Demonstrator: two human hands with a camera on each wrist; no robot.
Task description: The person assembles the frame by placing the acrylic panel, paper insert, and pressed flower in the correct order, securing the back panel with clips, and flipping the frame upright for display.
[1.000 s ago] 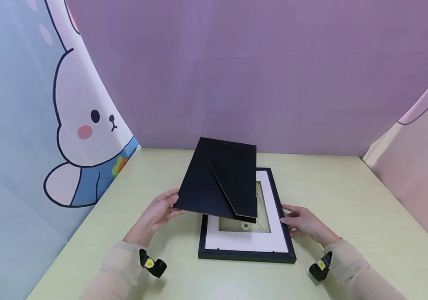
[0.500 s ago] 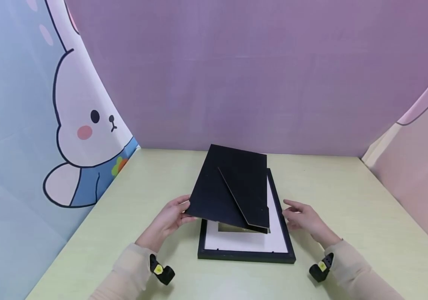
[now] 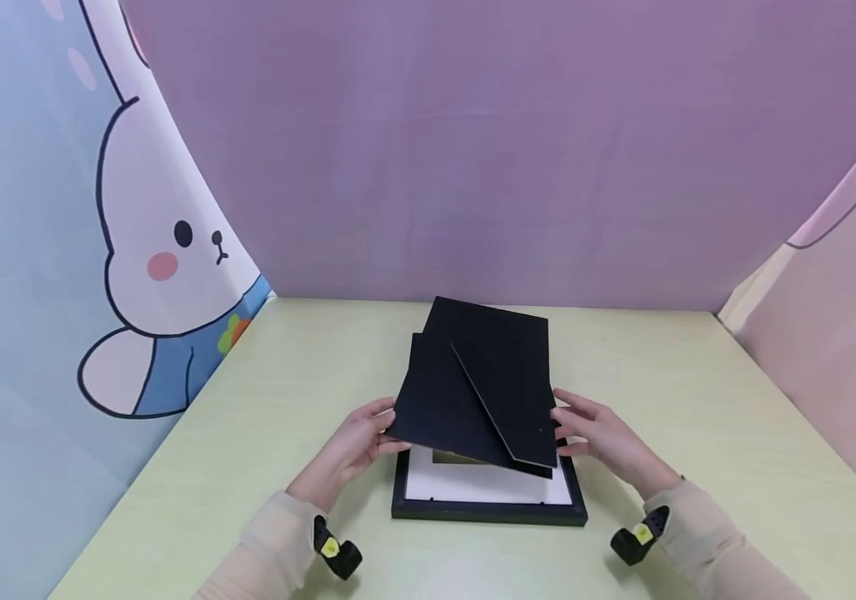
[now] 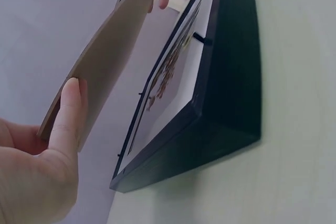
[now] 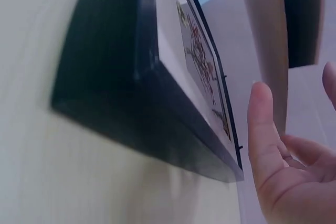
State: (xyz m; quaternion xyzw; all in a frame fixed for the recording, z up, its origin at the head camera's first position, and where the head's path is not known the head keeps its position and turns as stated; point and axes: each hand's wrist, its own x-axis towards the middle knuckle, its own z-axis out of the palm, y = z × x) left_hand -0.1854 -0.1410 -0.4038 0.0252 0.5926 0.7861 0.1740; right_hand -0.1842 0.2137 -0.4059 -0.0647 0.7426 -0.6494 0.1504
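Left hand (image 3: 352,446) grasps a thin black rectangular backing board (image 3: 431,408) at its near left corner, thumb on the black face, fingers underneath. Right hand (image 3: 608,437) is at the board's right edge, fingers spread loosely around it, not clenched — contact there, if any, looks light.

Board sits tilted above a black rectangular picture frame (image 3: 488,512), covering most of it from the head view; both wrist views show a gap between the two along the near side. Board's underside is plain brown (image 4: 105,72). On its black face a narrow black stand flap (image 3: 521,400) lies over the right part, its left edge running diagonally.

Frame lies flat on the pale yellow-green table (image 3: 698,392), near side toward the person, with a white mat (image 3: 488,487) showing in it. Small black tabs (image 4: 201,39) stick out along the inner edge; dried flowers (image 4: 168,69) show in the mat's window, seen at a steep slant.

Beige sleeves (image 3: 277,533), a black wrist camera (image 3: 339,550) on each wrist. Far side: purple cloth (image 3: 473,167). Left: blue cloth (image 3: 15,250) printed with a white cartoon rabbit (image 3: 146,300). Right: pink cloth (image 3: 840,333).
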